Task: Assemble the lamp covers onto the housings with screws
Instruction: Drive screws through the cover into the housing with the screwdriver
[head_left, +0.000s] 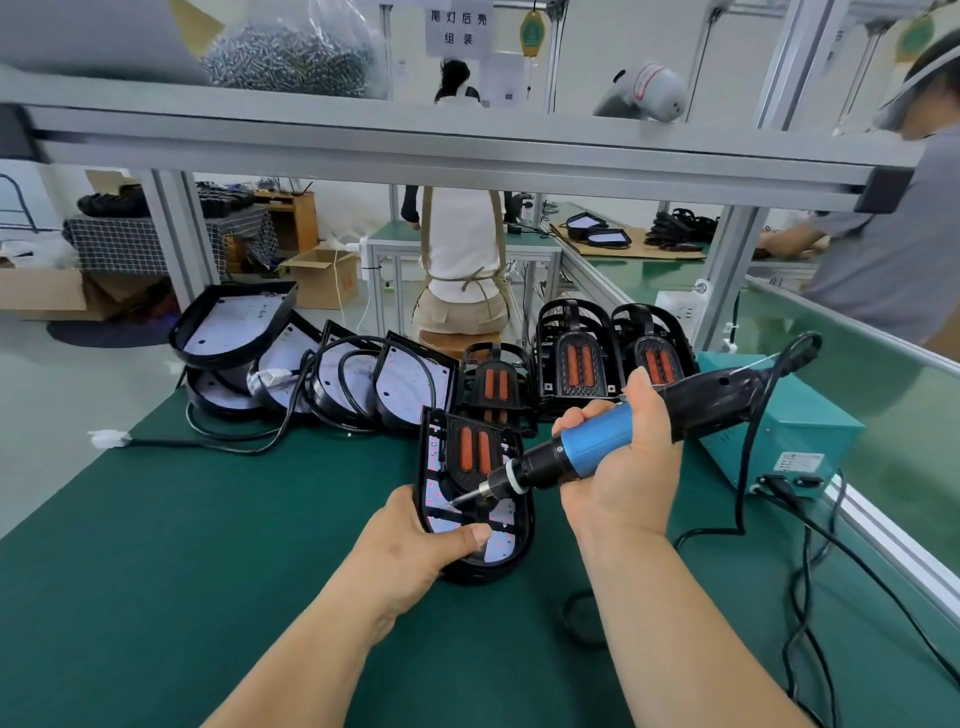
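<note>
A: Where does the lamp housing (522, 545) lie?
B: On the table (208, 545), near the middle, with a cover (472, 452) set in it. The left hand (415, 540) grips its left edge. The right hand (618, 467), just to its right, holds the screwdriver (597, 449), which reaches left over it.
A: And behind?
B: Far left, a row of housings (332, 374) leaning on one another. Right of them, stacks of covers (571, 358). The power box (779, 431) stands at the right edge. A bag of screws (291, 57) sits on the shelf (467, 145) overhead.
</note>
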